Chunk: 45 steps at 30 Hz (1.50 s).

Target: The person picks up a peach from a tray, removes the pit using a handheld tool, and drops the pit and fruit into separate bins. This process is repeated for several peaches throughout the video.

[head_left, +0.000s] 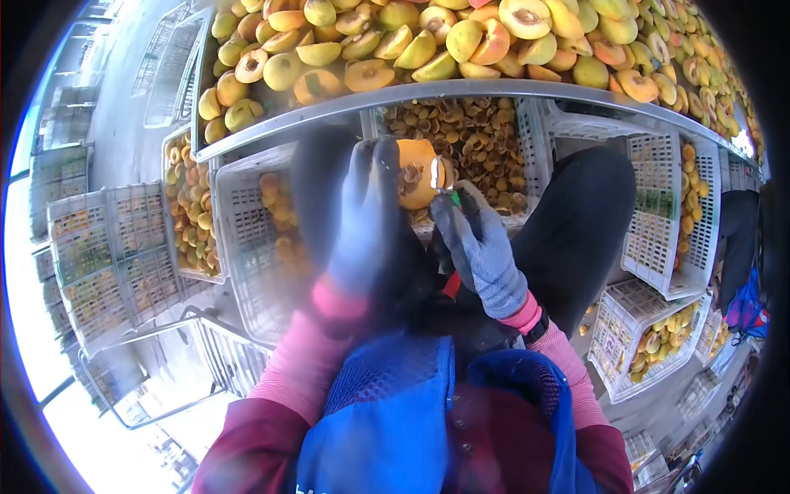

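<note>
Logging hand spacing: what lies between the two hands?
Between the left hand and right hand are a cut fruit and, at its right, a metal tool, in the head view.

In the head view, the crate of pits [461, 123] sits below the metal table edge [461, 89], with halved fruit [527, 18] heaped above that edge.

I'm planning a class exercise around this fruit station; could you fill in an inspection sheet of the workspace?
Surface: grey metal-rimmed table, heaped with yellow-green fruit, many halved
Job's things: orange fruit half; small silvery metal tool
Clutter: white plastic crate below, holding brown pieces
Grips: grey-blue-gloved left hand on fruit half, blurred; matching right hand on tool
Cables: nothing seen
Surroundings: more crates; another person's dark trouser leg, right
</note>
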Motion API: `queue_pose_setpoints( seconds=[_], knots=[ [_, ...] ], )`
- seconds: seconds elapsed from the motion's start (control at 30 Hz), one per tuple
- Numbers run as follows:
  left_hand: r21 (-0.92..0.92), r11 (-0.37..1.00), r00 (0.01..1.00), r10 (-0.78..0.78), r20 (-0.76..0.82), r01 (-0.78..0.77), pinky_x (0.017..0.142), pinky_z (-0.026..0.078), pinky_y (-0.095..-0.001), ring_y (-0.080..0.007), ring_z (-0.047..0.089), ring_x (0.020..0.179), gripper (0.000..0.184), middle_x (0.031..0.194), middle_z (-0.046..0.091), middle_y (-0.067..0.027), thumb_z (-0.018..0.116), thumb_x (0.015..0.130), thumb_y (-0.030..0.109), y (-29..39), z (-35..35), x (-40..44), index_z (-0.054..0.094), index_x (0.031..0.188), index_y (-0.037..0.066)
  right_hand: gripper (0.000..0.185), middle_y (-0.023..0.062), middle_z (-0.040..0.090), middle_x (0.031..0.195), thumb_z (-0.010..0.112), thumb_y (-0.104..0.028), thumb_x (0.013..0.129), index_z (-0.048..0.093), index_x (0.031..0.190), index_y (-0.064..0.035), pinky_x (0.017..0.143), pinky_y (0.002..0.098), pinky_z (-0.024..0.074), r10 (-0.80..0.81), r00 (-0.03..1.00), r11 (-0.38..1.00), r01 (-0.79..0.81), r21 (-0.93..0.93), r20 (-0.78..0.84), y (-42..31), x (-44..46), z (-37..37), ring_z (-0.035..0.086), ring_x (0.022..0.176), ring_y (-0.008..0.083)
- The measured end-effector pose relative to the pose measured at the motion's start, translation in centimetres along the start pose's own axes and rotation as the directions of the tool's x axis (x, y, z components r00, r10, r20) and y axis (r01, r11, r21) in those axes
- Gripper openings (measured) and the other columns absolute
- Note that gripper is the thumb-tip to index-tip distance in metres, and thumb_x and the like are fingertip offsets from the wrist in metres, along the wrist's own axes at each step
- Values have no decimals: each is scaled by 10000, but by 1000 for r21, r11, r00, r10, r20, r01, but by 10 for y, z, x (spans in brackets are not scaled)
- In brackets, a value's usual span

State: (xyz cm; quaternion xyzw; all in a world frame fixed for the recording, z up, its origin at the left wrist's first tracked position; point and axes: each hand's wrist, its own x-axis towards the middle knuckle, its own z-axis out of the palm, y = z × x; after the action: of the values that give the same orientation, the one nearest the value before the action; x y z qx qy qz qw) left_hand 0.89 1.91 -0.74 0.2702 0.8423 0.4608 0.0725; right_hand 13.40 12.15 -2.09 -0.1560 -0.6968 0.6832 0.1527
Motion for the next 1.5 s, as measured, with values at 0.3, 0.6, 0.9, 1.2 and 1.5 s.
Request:
queue_pose_setpoints(
  seconds=[0.3,0.6,0.9,1.2,1.5],
  knots=[
    [-625,772,993,-114,40,114,705,524,-422,-365,581,904,598,1075,523,-262,647,769,54,26,7,-15,382,1292,-64,208,204,585,745,559,-232,895,538,961,-35,599,455,442,-66,997,935,44,-351,-51,-38,1,-3,581,694,399],
    [-525,839,990,-128,65,142,744,490,-287,-179,595,886,358,1006,592,-147,494,957,240,38,7,-17,489,1189,-33,266,160,601,813,534,-160,916,518,1100,32,629,380,480,-19,999,874,35,-485,37,-39,-10,-4,598,711,286],
    [-252,968,999,23,43,-12,728,477,-293,-190,618,785,290,867,646,-135,482,946,209,44,3,-20,593,1030,-45,262,44,542,682,497,-286,946,543,1015,-38,466,287,425,468,860,816,-509,274,205,-15,-26,-4,533,533,168],
    [-504,821,947,-127,296,267,747,463,-273,-132,565,812,294,867,613,-55,481,964,263,32,6,-20,596,1045,5,454,-19,390,531,389,-520,950,487,797,-104,308,222,291,186,531,-186,-807,561,827,-17,-17,-8,342,350,78],
    [-624,690,921,-366,135,366,793,493,-315,-196,604,899,391,995,615,-85,480,947,334,6,-16,-21,527,1147,1,475,-31,370,535,321,-492,979,499,874,-64,350,257,367,14,720,-447,-616,649,694,19,-6,-10,379,394,72]
  ],
)
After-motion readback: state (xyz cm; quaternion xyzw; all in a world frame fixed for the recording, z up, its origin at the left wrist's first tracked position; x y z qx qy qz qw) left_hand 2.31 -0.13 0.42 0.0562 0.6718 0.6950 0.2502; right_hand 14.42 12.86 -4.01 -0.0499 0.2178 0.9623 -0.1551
